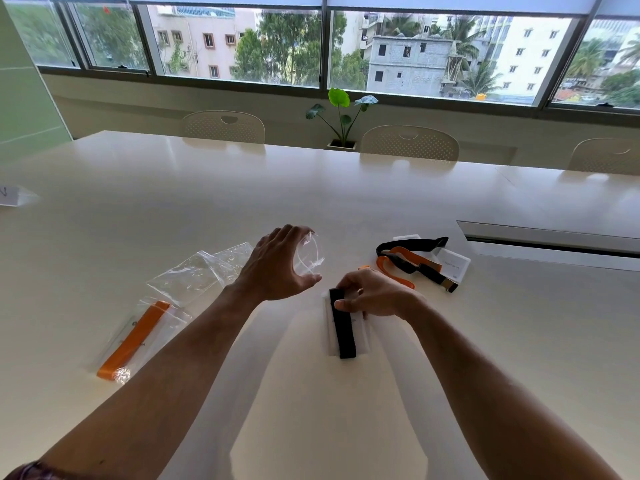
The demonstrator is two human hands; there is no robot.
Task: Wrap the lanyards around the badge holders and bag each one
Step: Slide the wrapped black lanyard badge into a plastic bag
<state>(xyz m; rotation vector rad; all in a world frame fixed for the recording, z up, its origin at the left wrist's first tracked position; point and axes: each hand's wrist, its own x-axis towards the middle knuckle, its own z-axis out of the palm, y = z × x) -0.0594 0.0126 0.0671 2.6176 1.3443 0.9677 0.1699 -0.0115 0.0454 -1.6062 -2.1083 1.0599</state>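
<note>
My left hand (280,265) holds a clear plastic bag (309,252) by its mouth, just above the table. Right beside it, my right hand (372,294) grips the far end of a white badge holder with a black lanyard wrapped round it (343,329), which lies on the table. At the left lies a bagged badge holder wrapped in an orange lanyard (133,339). To the right, loose black and orange lanyards (412,259) lie tangled with white badge holders (455,266).
Spare clear bags (201,271) lie left of my left hand. A long slot (550,239) is set into the white table (381,427) at the right. Another bagged item (14,195) sits at the far left edge. Chairs and a potted plant (341,119) stand beyond the table.
</note>
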